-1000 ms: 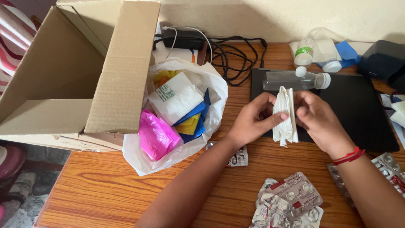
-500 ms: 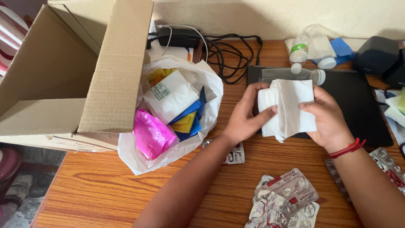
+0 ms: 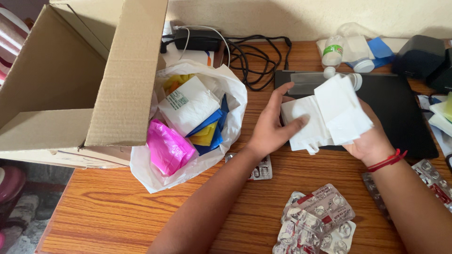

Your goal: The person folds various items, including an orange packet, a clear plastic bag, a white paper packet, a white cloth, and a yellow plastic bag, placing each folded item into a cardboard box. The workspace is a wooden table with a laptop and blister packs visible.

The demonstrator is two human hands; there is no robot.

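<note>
Both my hands hold a folded white paper sheet [image 3: 329, 115] above the wooden table [image 3: 117, 211]. My left hand [image 3: 273, 127] pinches its left part with the thumb on top. My right hand [image 3: 372, 141] supports the right part from underneath, mostly hidden by the sheet, with a red thread band on the wrist. The sheet is partly spread open, its upper right flap lifted. It hangs over the front edge of a flat black device [image 3: 400, 117].
A white plastic bag [image 3: 155, 174] of pink, blue, yellow and white packets lies at left beside an open cardboard box [image 3: 94, 80]. Silver blister packs [image 3: 315, 221] lie near the front. Clear bottles [image 3: 332, 54], black cables [image 3: 254, 56] and a charger sit at the back.
The sheet went from a narrow folded strip to a wider, partly unfolded sheet. My hands have drawn apart, and my right hand has slipped under the sheet.
</note>
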